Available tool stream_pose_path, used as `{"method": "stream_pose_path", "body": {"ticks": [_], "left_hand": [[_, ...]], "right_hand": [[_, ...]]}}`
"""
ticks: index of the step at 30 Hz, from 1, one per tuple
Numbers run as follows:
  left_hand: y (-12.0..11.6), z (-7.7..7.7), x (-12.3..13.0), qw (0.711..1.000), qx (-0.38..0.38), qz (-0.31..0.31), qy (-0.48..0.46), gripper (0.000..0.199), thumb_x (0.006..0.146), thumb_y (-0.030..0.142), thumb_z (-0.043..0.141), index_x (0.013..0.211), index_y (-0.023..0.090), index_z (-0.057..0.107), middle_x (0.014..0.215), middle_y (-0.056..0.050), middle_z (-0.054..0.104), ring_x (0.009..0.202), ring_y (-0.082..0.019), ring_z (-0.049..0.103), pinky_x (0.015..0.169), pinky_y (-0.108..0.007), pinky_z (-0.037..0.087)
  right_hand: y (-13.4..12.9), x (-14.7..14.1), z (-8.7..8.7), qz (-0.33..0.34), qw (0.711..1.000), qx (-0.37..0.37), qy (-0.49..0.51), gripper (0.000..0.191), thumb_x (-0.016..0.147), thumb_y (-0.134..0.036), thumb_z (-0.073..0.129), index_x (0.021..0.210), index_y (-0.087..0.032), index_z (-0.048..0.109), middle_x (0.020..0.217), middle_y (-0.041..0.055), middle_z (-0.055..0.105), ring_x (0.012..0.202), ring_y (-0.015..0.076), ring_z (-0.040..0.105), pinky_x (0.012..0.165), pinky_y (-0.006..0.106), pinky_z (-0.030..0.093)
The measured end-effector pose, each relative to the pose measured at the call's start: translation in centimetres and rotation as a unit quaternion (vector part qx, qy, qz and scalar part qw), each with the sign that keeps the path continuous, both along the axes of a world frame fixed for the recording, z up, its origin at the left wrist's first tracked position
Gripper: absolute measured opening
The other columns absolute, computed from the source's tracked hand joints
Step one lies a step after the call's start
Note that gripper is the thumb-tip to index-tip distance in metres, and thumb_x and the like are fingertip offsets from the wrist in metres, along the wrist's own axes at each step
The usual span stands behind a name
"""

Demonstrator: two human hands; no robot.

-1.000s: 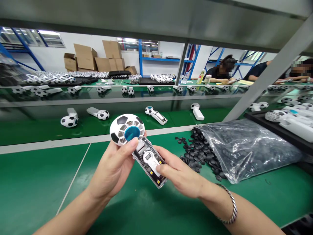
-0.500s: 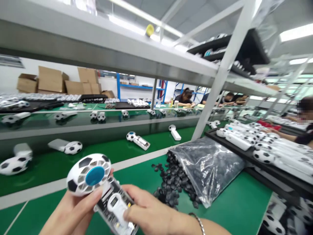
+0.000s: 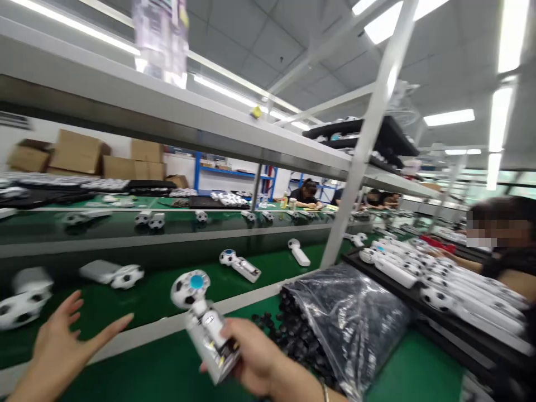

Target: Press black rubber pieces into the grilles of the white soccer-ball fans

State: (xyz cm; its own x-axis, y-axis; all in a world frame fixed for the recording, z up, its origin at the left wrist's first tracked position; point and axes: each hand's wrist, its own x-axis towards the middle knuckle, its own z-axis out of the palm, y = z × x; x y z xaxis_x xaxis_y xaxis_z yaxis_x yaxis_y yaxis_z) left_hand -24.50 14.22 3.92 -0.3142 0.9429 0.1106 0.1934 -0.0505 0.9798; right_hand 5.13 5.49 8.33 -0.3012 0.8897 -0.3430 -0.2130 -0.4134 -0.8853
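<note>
Your right hand (image 3: pixel 255 354) closes around the football fan (image 3: pixel 205 318) at lower centre, your left hand (image 3: pixel 54 357) is open wide and empty, so a loose grip could drop it on the black pieces (image 3: pixel 293 335).

Bright, even light from overhead fluorescent tubes (image 3: pixel 450 117), soft shadows, glare on plastic bag (image 3: pixel 347 324). L hand (image 3: pixel 52 354), R hand (image 3: pixel 255 352) & handheld fan (image 3: pixel 201 318) motion-blurred; shelf upright (image 3: pixel 360 151) skewed by wide-angle distortion, edges stretched.

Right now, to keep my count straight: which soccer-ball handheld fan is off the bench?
The soccer-ball fan held up in the right hand; the others lie on the green benches or the black tray.
</note>
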Motion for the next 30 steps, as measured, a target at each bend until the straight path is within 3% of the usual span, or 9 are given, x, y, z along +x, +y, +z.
{"method": "stream_pose_path", "body": {"ticks": [2, 5, 9, 12, 14, 18, 21, 26, 30], "left_hand": [[0.5, -0.3, -1.3, 0.986, 0.032, 0.14, 0.079, 0.082, 0.042, 0.039, 0.081, 0.113, 0.03, 0.04, 0.14, -0.003, 0.031, 0.129, -0.044, 0.016, 0.104, -0.062, 0.012], [0.8, -0.6, -2.4, 0.969, 0.093, 0.21, 0.09, 0.069, 0.051, 0.037, 0.077, 0.11, 0.022, 0.045, 0.134, -0.012, 0.036, 0.13, -0.043, 0.012, 0.104, -0.057, 0.008], [2.3, -1.4, -3.7, 0.963, 0.06, 0.217, 0.146, 0.087, 0.042, 0.037, 0.082, 0.118, 0.019, 0.044, 0.138, -0.023, 0.026, 0.128, -0.046, 0.018, 0.101, -0.06, 0.012], [4.0, -2.0, -4.6, 0.959, 0.048, 0.224, 0.166, 0.086, 0.047, 0.035, 0.079, 0.124, 0.023, 0.041, 0.143, -0.02, 0.016, 0.129, -0.045, 0.015, 0.101, -0.06, 0.012], [5.2, -2.5, -5.3, 0.957, 0.031, 0.228, 0.179, 0.081, 0.055, 0.031, 0.074, 0.127, 0.021, 0.038, 0.142, -0.021, 0.015, 0.128, -0.046, 0.017, 0.098, -0.062, 0.015], [7.0, -3.0, -6.1, 0.959, 0.026, 0.194, 0.206, 0.065, 0.06, 0.02, 0.065, 0.122, 0.02, 0.045, 0.124, -0.018, 0.043, 0.113, -0.039, 0.043, 0.093, -0.053, 0.032], [7.2, -3.0, -5.7, 0.958, 0.067, 0.179, 0.212, 0.067, 0.056, 0.021, 0.067, 0.12, 0.022, 0.048, 0.114, -0.011, 0.052, 0.11, -0.032, 0.047, 0.094, -0.043, 0.036], [6.9, -1.7, -4.5, 0.955, 0.143, 0.211, 0.154, 0.061, 0.056, 0.039, 0.07, 0.112, 0.021, 0.051, 0.102, -0.005, 0.059, 0.097, -0.025, 0.055, 0.083, -0.033, 0.045], [6.2, 0.4, -3.9, 0.948, 0.191, 0.252, 0.036, 0.047, 0.067, 0.048, 0.058, 0.098, 0.013, 0.053, 0.09, -0.006, 0.06, 0.078, -0.018, 0.058, 0.069, -0.027, 0.048]], "right_hand": [[2.5, 0.1, -0.3, -0.082, 0.98, 0.094, -0.158, 0.027, 0.075, -0.032, 0.04, 0.092, -0.013, 0.051, 0.077, 0.0073, 0.061, 0.066, 0.0179, 0.063, 0.052, 0.026, 0.047], [7.0, 0.0, -0.7, -0.07, 0.956, 0.154, -0.239, 0.029, 0.082, -0.037, 0.034, 0.095, -0.015, 0.047, 0.088, 0.0104, 0.06, 0.079, 0.0189, 0.063, 0.061, 0.028, 0.047], [12.4, -0.3, -1.5, -0.057, 0.904, 0.23, -0.356, 0.035, 0.082, -0.04, 0.036, 0.1, -0.012, 0.048, 0.102, 0.0193, 0.055, 0.101, 0.0291, 0.055, 0.077, 0.041, 0.045], [15.0, -0.7, -2.4, -0.066, 0.839, 0.315, -0.44, 0.038, 0.075, -0.032, 0.049, 0.107, -0.011, 0.05, 0.128, 0.0221, 0.039, 0.126, 0.0373, 0.026, 0.094, 0.053, 0.028], [16.6, -1.7, -2.9, -0.05, 0.797, 0.375, -0.472, 0.044, 0.072, -0.026, 0.055, 0.114, -0.015, 0.049, 0.138, 0.0168, 0.029, 0.131, 0.0353, 0.013, 0.101, 0.054, 0.017], [20.7, -6.4, -3.9, 0.029, 0.745, 0.442, -0.499, 0.06, 0.066, -0.028, 0.065, 0.124, -0.023, 0.046, 0.14, 0.0093, 0.029, 0.129, 0.029, 0.023, 0.104, 0.044, 0.02], [23.6, -11.1, -5.3, 0.065, 0.734, 0.444, -0.51, 0.079, 0.059, -0.032, 0.072, 0.13, -0.023, 0.038, 0.138, 0.0121, 0.029, 0.127, 0.03, 0.028, 0.1, 0.043, 0.028], [24.3, -15.5, -7.0, 0.08, 0.736, 0.445, -0.503, 0.073, 0.065, -0.022, 0.066, 0.13, -0.017, 0.034, 0.116, 0.0141, 0.045, 0.106, 0.0245, 0.05, 0.091, 0.038, 0.038], [20.9, -13.0, -4.2, 0.066, 0.729, 0.473, -0.491, 0.062, 0.061, -0.027, 0.069, 0.118, -0.019, 0.046, 0.105, 0.0082, 0.051, 0.1, 0.0219, 0.051, 0.088, 0.034, 0.041]]}}
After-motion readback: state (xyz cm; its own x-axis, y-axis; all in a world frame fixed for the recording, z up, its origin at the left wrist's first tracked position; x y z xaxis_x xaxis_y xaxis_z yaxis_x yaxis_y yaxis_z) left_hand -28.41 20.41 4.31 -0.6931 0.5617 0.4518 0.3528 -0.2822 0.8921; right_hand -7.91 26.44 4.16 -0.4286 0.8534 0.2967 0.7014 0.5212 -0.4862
